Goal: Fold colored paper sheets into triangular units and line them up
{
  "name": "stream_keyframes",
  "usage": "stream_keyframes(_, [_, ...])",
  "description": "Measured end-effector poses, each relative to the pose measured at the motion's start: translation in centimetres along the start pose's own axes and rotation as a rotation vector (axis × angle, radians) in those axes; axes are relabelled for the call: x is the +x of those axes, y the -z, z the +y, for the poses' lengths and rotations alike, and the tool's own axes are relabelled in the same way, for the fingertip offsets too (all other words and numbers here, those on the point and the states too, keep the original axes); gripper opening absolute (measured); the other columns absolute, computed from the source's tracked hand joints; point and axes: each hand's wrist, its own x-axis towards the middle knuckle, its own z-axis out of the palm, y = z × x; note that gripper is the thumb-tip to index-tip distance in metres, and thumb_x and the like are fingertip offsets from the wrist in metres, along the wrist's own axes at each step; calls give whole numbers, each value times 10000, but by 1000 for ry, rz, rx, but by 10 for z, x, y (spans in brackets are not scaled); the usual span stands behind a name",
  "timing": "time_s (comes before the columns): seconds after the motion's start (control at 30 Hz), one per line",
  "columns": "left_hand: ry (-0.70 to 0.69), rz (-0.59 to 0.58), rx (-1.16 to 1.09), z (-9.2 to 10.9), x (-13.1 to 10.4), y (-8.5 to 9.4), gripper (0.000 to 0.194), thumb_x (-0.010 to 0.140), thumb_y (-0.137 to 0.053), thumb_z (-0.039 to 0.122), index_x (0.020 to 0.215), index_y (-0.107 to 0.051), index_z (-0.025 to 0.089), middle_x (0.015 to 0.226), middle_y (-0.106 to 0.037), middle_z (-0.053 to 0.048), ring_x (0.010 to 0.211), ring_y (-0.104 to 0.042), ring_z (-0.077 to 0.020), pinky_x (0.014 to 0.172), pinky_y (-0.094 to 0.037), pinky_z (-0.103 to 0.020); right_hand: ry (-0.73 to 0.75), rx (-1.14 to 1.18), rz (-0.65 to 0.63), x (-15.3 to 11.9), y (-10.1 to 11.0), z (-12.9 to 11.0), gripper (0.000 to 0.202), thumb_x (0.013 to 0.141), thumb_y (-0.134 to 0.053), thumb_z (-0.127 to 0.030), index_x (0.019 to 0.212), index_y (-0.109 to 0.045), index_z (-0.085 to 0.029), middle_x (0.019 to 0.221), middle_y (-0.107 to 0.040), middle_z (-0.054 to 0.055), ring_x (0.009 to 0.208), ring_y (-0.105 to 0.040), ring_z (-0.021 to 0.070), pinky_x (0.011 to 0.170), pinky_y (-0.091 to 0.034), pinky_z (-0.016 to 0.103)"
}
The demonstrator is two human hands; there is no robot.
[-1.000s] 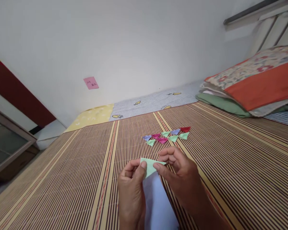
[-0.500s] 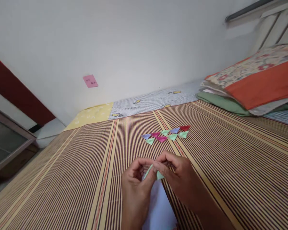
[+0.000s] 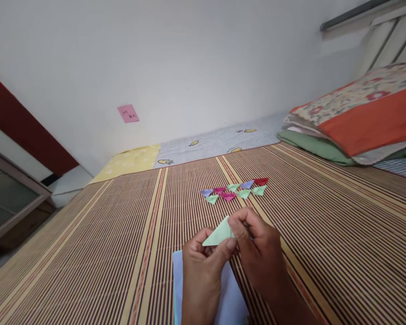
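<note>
A light green folded paper triangle (image 3: 219,234) is held between my two hands above the mat. My left hand (image 3: 203,266) pinches its lower edge, thumb in front and fingers behind. At the triangle's right side, the thumb and fingers of my right hand (image 3: 257,239) grip the paper. Under my left hand lie sheets of pale blue paper (image 3: 228,293), partly covered by the hand and wrist. Beyond my hands, several small folded paper pieces in green (image 3: 244,193), magenta (image 3: 228,197), lilac (image 3: 247,184) and red (image 3: 261,181) lie in two rows.
A striped bamboo mat (image 3: 122,234) covers the bed. Folded bedding with an orange and floral cover (image 3: 375,117) is piled at the right. Checked cloth (image 3: 209,142) and yellow cloth (image 3: 135,162) run along the wall, where a pink note (image 3: 128,113) is stuck.
The green paper has turned and now shows a broad triangular face above my fingers. My hands have shifted slightly right, uncovering more of the blue paper at the left.
</note>
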Motion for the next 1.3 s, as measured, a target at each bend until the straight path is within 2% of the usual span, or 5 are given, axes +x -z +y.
stream_keyframes(0.33, [-154,13,233,4,-5,-1,415,838,-724,517,620,-670,168,587,-626,-19,595,-571,-155,591,-468,-237,-174,285,-137,3,2,10,290,993,-563,-435,789,-549,-229,527,-529,-70,394,-545,120,392,-456,213])
stream_keyframes(0.57, [-187,13,79,1,8,23,356,939,-656,454,733,-734,174,692,-697,-30,653,-572,-148,667,-470,-240,38,-47,1,18,20,14,270,968,-560,-316,721,-568,-207,575,-502,-50,499,-472,112,454,-376,214])
stream_keyframes(0.67, [-183,-68,76,8,11,29,284,843,-769,460,915,-771,185,840,-740,-39,725,-611,-160,681,-487,-246,35,-51,-112,18,20,11,273,980,-547,-306,730,-576,-200,603,-504,-49,531,-464,111,488,-367,219])
stream_keyframes(0.93, [-47,-122,94,10,5,27,236,758,-861,306,676,-695,159,651,-634,19,633,-513,-114,618,-415,-209,-87,104,-459,12,13,3,282,958,-597,-360,731,-581,-192,613,-439,-65,560,-395,106,511,-303,235])
stream_keyframes(1.3, [-39,-124,51,10,9,36,245,814,-827,341,742,-692,149,662,-627,20,613,-516,-95,593,-408,-189,-128,-27,-544,11,18,5,430,923,-647,-395,617,-410,-209,583,-333,-76,550,-328,98,491,-233,247])
